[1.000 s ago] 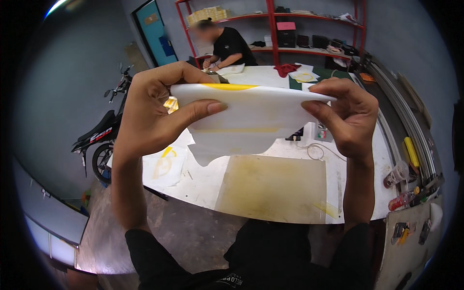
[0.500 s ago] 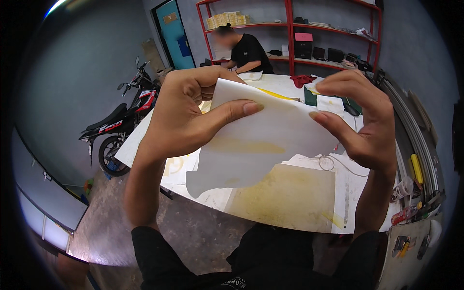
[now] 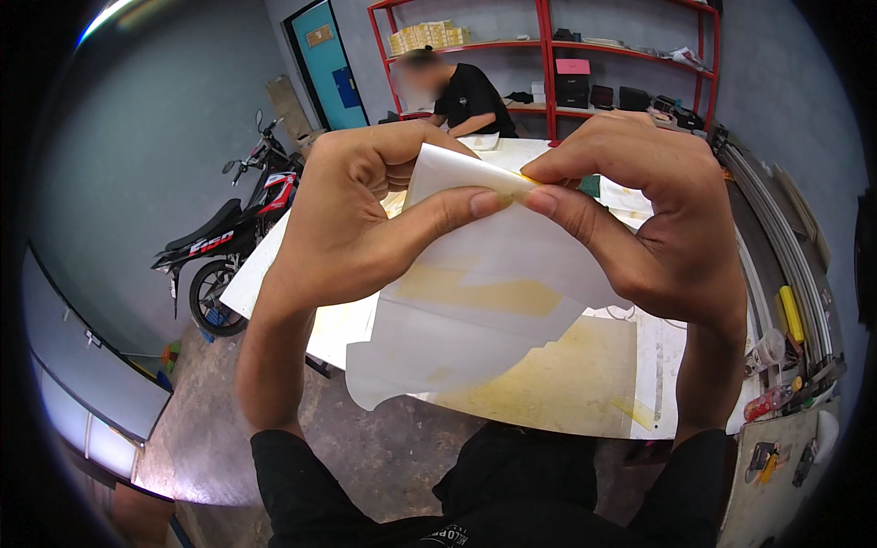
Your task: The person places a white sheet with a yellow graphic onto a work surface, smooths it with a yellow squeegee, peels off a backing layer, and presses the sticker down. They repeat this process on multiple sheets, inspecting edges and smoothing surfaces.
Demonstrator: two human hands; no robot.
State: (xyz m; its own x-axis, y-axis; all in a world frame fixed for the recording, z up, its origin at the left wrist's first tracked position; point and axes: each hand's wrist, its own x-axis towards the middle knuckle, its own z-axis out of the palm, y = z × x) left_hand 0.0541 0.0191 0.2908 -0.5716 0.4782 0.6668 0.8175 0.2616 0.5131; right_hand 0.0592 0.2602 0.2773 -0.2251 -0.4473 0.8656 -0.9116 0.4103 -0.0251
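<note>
Held up over the table is a thin, translucent white sheet (image 3: 457,338) with a yellow patch showing on it and an irregularly cut lower edge. My left hand (image 3: 352,215) pinches its folded top edge, thumb in front and fingers behind. Close beside that thumb, my right hand (image 3: 653,205) grips the same edge between thumb and forefinger, where a little yellow shows. The two thumb tips nearly touch. Below the sheet, a yellowish translucent mat (image 3: 557,374) lies on the white table (image 3: 671,352) at its near edge.
Across the table a person (image 3: 475,102) in black leans over white papers. Red shelves (image 3: 546,55) with boxes stand behind. A motorcycle (image 3: 224,224) is parked to the left. Along the right side are metal rails (image 3: 786,247), a clear cup (image 3: 763,352) and a red bottle (image 3: 769,402).
My right hand has moved left along the top edge and closed its fingers on the sheet beside my left thumb. The sheet's lower part has swung down, covering more of the mat.
</note>
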